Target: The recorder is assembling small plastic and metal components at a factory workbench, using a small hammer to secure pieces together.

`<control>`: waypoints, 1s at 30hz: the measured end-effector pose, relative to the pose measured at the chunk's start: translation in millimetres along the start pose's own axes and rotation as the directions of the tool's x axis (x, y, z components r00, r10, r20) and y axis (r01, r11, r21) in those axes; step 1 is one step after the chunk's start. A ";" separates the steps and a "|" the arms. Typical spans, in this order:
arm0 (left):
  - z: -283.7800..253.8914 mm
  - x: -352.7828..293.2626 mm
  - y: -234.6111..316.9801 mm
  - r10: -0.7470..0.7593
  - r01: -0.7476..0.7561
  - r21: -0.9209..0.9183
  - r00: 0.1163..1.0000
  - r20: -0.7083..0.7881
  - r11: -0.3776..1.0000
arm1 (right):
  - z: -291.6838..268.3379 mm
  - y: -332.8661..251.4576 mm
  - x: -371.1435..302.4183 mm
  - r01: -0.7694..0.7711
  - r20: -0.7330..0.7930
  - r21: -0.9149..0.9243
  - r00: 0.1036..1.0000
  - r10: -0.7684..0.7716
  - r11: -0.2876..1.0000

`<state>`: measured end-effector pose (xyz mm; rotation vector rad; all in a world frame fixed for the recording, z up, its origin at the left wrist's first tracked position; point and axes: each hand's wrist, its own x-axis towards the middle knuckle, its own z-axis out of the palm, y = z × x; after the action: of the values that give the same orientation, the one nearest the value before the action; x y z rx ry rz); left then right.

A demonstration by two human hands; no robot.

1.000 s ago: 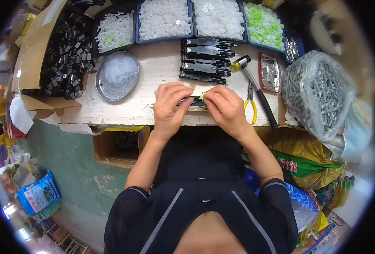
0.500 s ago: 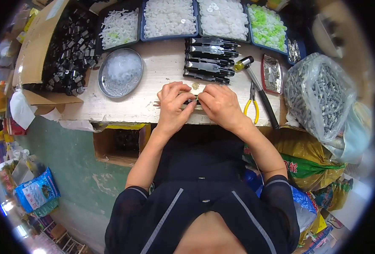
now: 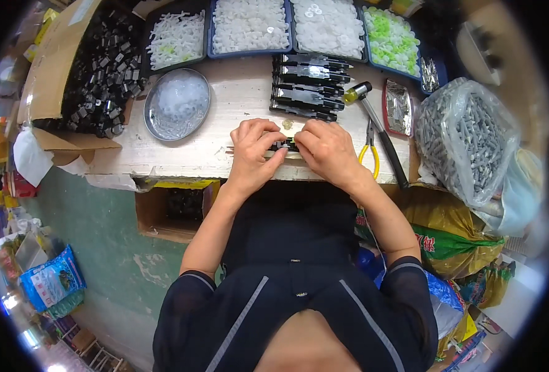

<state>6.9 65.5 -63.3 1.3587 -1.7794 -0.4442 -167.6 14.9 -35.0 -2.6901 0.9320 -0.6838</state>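
Note:
Close to the table's front edge, my left hand (image 3: 254,150) has its thumb and fingers closed on a small black part (image 3: 280,146), mostly covered by the fingers. My right hand (image 3: 327,152) meets it from the other side, fingertips pinched at the part's right end, beside a tiny greenish bit. What the right fingers grip is hidden. Just beyond the hands lies a stack of black, metal-faced strip assemblies (image 3: 308,93). A hammer (image 3: 383,136) with a yellow-tipped head and yellow-handled pliers (image 3: 368,155) lie right of my right hand.
Along the back stand trays of small white pieces (image 3: 251,28) and green-white pieces (image 3: 391,40). A round metal dish (image 3: 152,124) and a carton of black parts (image 3: 104,77) are left. Right are a red tray (image 3: 398,108) of silvery pieces and a clear bag (image 3: 466,133) of grey parts.
My right fingertips have shifted slightly at the black part, leaving more of it showing between the hands. The left hand stays nearly in place.

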 end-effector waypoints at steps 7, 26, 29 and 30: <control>-2.6 3.7 2.7 -0.001 -0.002 0.051 0.998 0.059 0.999 | 0.9 0.3 -0.3 0.008 0.014 -0.009 1.000 -0.008 1.000; -6.6 10.2 3.1 -0.007 -0.001 0.052 0.991 0.136 0.999 | -2.2 -0.8 0.0 0.004 0.012 0.000 1.000 -0.004 1.000; -5.0 11.4 2.5 0.044 -0.057 0.089 0.989 0.139 0.994 | -0.7 -1.0 -0.8 0.000 0.011 0.001 1.000 0.000 1.000; -4.7 11.2 2.4 0.051 -0.066 0.107 0.989 0.139 0.992 | -0.3 -0.9 -1.1 -0.002 0.009 0.002 1.000 0.002 1.000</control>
<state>8.3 57.0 -54.4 1.3765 -1.9766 -0.4195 -168.0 16.2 -34.8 -2.6877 0.9310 -0.6712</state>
